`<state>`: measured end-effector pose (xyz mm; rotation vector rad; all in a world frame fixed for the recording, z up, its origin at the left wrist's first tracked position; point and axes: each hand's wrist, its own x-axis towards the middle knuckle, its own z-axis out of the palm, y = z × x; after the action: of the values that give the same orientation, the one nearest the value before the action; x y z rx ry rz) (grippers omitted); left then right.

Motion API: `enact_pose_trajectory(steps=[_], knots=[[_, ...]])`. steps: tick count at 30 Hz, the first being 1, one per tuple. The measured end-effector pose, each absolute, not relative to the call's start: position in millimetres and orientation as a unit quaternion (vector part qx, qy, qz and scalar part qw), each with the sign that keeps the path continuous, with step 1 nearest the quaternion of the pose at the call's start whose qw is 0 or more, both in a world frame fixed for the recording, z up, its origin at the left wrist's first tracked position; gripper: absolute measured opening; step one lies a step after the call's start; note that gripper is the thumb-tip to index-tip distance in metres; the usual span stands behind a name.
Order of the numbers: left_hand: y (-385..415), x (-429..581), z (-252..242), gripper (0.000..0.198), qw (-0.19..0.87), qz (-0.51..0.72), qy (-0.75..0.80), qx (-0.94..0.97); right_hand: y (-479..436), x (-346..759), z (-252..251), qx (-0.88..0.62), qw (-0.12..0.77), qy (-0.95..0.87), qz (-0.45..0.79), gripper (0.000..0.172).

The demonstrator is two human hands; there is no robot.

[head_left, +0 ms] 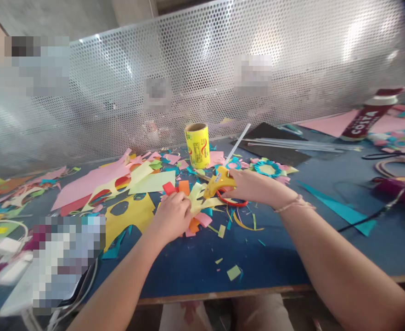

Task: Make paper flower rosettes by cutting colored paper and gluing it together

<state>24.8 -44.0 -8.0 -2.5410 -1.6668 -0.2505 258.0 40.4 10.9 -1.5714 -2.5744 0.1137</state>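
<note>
My right hand (254, 186) is wrapped round a yellow hot glue gun (217, 180), its nozzle pointing down and left. A translucent glue stick (237, 145) juts from the gun's back end. Curled fingers of my left hand (175, 215) hold a paper flower (183, 187) of looped red, orange, pink and pale strips on the table. The nozzle is close to the flower's right side; whether it touches, I cannot tell. Just below the gun lie red-handled scissors (237, 202), partly hidden. Yellow paper with cut-out holes (140, 214) lies beside my left hand.
A yellow tape roll (198, 147) stands behind my hands. Finished-looking paper rosettes (267, 168), spare glue sticks (292, 144) and a tilted COSTA bottle (369, 117) are at the right. A phone (70, 262) with cables sits front left. Perforated metal (188, 69) borders the table's back.
</note>
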Motion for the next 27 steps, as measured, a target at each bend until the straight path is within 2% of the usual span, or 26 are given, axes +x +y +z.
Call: enact_pose_trajectory(steps=[7,10,18,27], knots=[[-43,20,-10,0.019,-0.006,-0.145,-0.536,-0.832,40,258,11,-0.515,0.056,-0.853,0.059,0.047],[-42,26,-13,0.021,-0.025,-0.146,-0.543,-0.827,41,259,11,-0.516,0.053,-0.853,0.061,0.046],[-38,34,-13,0.012,-0.057,-0.151,-0.571,-0.805,41,260,12,-0.524,0.055,-0.849,0.034,0.046],[-35,33,-18,0.015,-0.107,-0.177,-0.597,-0.775,32,256,20,-0.525,0.064,-0.848,0.046,0.043]])
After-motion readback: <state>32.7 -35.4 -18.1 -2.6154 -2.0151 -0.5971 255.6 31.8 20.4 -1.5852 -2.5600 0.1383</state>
